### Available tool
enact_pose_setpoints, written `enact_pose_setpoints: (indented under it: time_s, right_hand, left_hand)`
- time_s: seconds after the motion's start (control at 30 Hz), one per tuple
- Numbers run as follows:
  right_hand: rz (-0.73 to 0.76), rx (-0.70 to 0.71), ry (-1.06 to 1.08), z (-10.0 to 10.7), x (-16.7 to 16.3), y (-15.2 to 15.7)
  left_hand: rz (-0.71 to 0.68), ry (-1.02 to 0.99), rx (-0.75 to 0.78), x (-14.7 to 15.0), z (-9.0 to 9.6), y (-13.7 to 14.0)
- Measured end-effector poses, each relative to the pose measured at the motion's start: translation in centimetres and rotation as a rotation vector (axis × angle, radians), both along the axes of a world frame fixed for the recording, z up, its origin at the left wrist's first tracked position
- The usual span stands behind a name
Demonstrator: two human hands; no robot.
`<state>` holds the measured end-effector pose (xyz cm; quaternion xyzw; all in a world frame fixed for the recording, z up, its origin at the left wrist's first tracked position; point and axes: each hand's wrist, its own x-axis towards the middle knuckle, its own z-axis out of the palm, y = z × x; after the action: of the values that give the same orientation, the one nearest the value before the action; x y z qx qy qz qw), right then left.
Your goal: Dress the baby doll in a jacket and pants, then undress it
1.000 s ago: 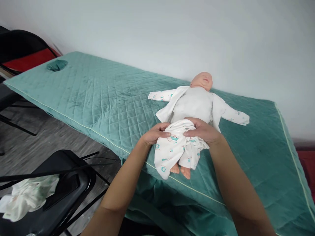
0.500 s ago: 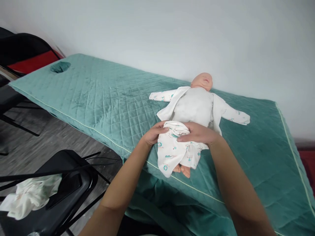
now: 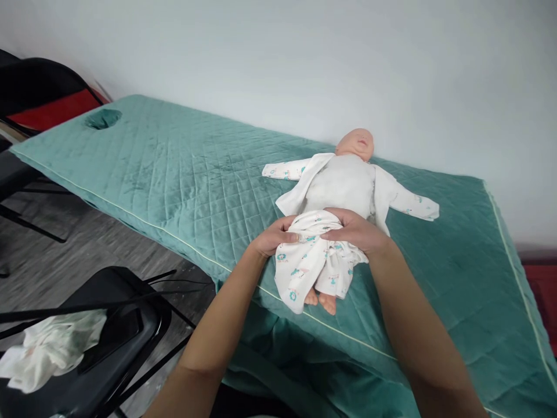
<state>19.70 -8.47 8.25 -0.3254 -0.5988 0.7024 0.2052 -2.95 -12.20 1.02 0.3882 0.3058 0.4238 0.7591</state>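
Observation:
A baby doll (image 3: 339, 186) lies on its back on a green quilted bed cover, its head toward the wall. Its white printed jacket (image 3: 300, 183) is spread open, with both sleeves out to the sides. White printed baby pants (image 3: 300, 276) cover the doll's legs, and its feet (image 3: 326, 302) stick out below the hems. My left hand (image 3: 276, 235) grips the bunched waistband on its left side, thumb on top. My right hand (image 3: 357, 231) pinches the same waistband on the right. Most of my fingers are hidden behind the cloth.
The green bed (image 3: 174, 168) runs along a pale wall and has a face hole (image 3: 103, 119) at its far left. A black chair (image 3: 130, 325) at the lower left carries a crumpled light cloth (image 3: 56, 348). Another black chair with a red seat (image 3: 52, 110) stands behind.
My right hand has shifted slightly up and its thumb has moved along the waistband. The gathered waistband is spread a little wider and flatter. The doll stays in place.

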Motion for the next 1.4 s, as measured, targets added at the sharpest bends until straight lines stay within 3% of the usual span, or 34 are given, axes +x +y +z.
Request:
enact_pose_setpoints:
  time_s: [0.17,0.37,0.5,0.6,0.77,0.9,1.03,1.2,1.4]
  right_hand:
    - [0.017,0.025,0.0,-0.1,0.0,0.0]
    - [0.187,0.192,-0.068,0.2,-0.9,0.1]
    - [0.254,0.258,-0.157,-0.1,-1.1,0.0]
    - [0.142,0.229,-0.127,-0.5,-1.3,-0.1]
    - [-0.205,0.042,0.005,-1.0,-1.6,-0.1]
    - [-0.275,-0.036,0.086,-1.2,-1.8,0.0]
    - [-0.227,0.092,0.034,-1.4,-2.1,0.0]
    - [-0.109,0.292,-0.129,-1.1,-2.4,-0.2]
    - [-0.062,0.428,-0.213,-0.8,-2.2,-0.5]
  left_hand:
    - [-0.022,-0.016,0.023,0.2,0.2,0.0]
    - [0.168,-0.096,0.008,0.7,0.6,0.1]
    - [0.191,-0.105,0.001,1.0,0.7,0.2]
    - [0.205,-0.064,0.014,1.2,0.5,0.2]
    - [0.178,0.011,0.052,1.1,0.3,0.2]
    - [0.087,0.013,0.091,1.0,0.1,0.3]
    - [0.084,0.046,0.067,1.0,-0.5,0.5]
    - [0.215,-0.039,-0.018,0.4,-1.2,0.4]
    - [0.148,-0.096,-0.052,0.2,0.0,-0.2]
